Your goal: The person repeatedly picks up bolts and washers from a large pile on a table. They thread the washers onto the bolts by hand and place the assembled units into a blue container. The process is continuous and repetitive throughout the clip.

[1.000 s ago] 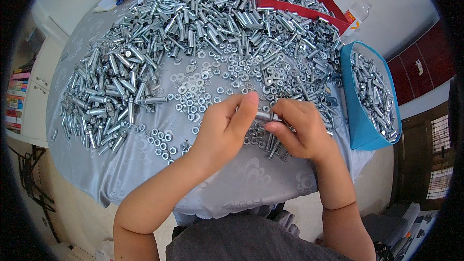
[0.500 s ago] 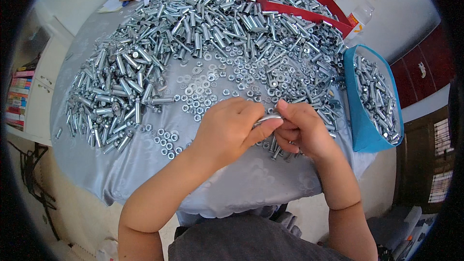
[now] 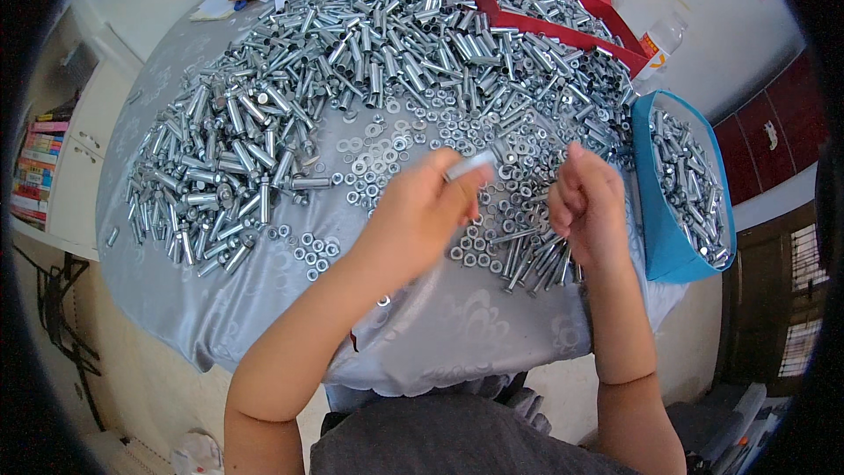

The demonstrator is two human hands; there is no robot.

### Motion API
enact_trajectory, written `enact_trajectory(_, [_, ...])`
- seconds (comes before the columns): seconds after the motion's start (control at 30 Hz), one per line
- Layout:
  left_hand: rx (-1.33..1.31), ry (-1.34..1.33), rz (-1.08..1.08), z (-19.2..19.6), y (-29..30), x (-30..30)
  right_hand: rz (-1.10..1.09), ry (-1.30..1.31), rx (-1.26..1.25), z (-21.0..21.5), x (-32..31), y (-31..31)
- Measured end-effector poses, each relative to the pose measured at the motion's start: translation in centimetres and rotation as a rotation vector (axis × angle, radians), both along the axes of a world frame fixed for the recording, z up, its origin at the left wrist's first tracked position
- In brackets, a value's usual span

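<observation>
My left hand, over the middle of the table, is closed on a silver expansion bolt. The bolt's sleeve sticks out past the thumb, blurred by motion. To the right, my right hand hangs apart from it, fingers loosely curled and apart, with nothing seen in them. Beneath the right hand lies a bunch of long thin bolts. Between the hands and beyond them are loose hex nuts and flat washers. A heap of assembled expansion bolts lies at the left.
Metal sleeves are piled across the far side of the table. A red box of metal parts stands at the back right, beside a clear plastic bottle. A blue fabric bin full of bolts sits at the right edge.
My hands have come apart: the right let go of the bolt and moved right and slightly up. The left, still gripping the bolt, has shifted a little.
</observation>
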State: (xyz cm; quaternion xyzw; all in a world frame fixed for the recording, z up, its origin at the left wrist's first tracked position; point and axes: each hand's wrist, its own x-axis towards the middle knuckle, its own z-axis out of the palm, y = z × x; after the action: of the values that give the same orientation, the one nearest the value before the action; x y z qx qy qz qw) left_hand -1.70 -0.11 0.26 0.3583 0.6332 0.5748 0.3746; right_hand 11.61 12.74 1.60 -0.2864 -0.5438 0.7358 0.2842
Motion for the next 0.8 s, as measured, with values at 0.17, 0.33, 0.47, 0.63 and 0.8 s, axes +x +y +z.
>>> enact_trajectory(0.17, [0.764,-0.869,-0.022,1.9,-1.0,-6.1,-0.048,0.13,-0.077,0.2,0.0,0.7])
enact_trajectory(0.33, [0.44,-0.894,0.041,0.7,0.0,-3.5,-0.004,0.096,-0.087,0.1,0.0,0.5])
enact_trajectory(0.47, [0.389,-0.78,-0.026,0.5,-0.2,-2.2,-0.023,0.096,-0.072,0.1,0.2,0.4])
enact_trajectory(0.63, [0.424,-0.857,0.004,0.8,-0.5,-1.7,-0.112,0.18,0.012,0.2,0.6,1.7])
enact_trajectory(0.8, [0.409,-0.88,0.057,0.6,-0.5,-1.8,-0.258,0.27,0.066,0.5,1.9,4.3])
